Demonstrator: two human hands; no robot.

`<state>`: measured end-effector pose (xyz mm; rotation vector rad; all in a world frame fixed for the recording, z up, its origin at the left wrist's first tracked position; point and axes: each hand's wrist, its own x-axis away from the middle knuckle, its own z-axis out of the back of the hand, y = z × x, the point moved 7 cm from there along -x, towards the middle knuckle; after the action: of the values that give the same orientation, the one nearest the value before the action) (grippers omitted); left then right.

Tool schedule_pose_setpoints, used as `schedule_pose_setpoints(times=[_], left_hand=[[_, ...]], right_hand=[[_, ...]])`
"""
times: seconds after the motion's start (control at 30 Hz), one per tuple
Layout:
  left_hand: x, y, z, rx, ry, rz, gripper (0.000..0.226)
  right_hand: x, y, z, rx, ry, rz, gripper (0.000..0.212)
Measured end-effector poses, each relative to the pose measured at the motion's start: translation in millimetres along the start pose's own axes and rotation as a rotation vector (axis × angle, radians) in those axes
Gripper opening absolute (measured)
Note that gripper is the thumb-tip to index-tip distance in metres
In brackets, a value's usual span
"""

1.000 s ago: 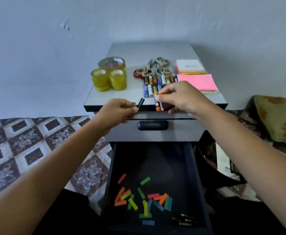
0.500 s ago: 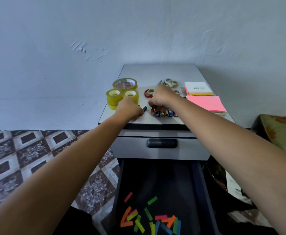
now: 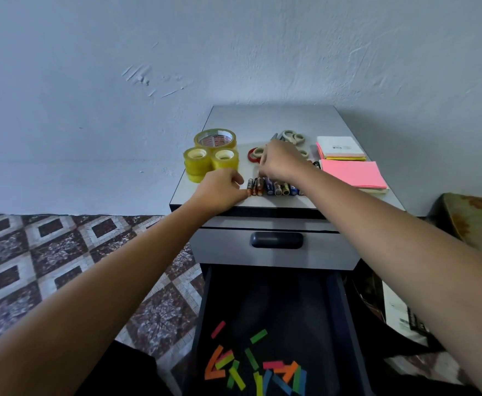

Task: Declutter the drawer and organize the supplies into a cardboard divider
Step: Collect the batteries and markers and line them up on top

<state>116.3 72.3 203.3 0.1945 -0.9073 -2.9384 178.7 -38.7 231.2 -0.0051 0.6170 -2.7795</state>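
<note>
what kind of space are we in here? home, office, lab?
Probably a room in a home, though that's a guess: a small grey drawer cabinet stands against a plain painted wall on a patterned floor, with a floral cushion at the right edge.

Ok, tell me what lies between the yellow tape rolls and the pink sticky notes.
Head view: a row of batteries, scissors behind it, the right hand above.

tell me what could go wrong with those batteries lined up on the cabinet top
The row of small cylindrical batteries lies close to the front edge of the grey cabinet top. The left hand and right hand crowd it; a nudge might scatter the row or push some off into the open dark drawer.
</note>
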Motion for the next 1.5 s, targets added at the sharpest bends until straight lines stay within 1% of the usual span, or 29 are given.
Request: schedule_pose_setpoints(times=[0.1, 0.2, 0.3, 0.4, 0.67, 0.83, 1.1, 1.5], left_hand=[[4, -1, -4, -0.004, -0.029, -0.039, 0.041], [6, 0, -5, 0.009, -0.001, -0.073, 0.042], [6, 3, -6, 0.021, 0.02, -0.097, 0.039], [6, 5, -6, 0.0, 0.024, -0.127, 0.037], [3, 2, -7, -0.014, 0.052, -0.128, 0.031], [0, 4, -7, -0.01, 0.082, -0.133, 0.028], [0, 6, -7, 0.012, 0.091, -0.14, 0.028], [1, 2, -6, 0.015, 0.095, -0.127, 0.027]], right_hand=[[9, 3, 3, 0.006, 0.007, 0.097, 0.016], [24, 2, 5, 0.002, -0.02, 0.209, 0.018], [32, 4, -2, 0.035, -0.078, 0.265, 0.022], [32, 7, -8, 0.049, -0.105, 0.286, 0.023], [33, 8, -9, 0.114, -0.045, 0.336, 0.03], [33, 6, -9, 0.165, 0.009, 0.363, 0.026], [30, 8, -11, 0.158, 0.019, 0.369, 0.025], [35, 9, -5, 0.071, 0.059, 0.373, 0.028]])
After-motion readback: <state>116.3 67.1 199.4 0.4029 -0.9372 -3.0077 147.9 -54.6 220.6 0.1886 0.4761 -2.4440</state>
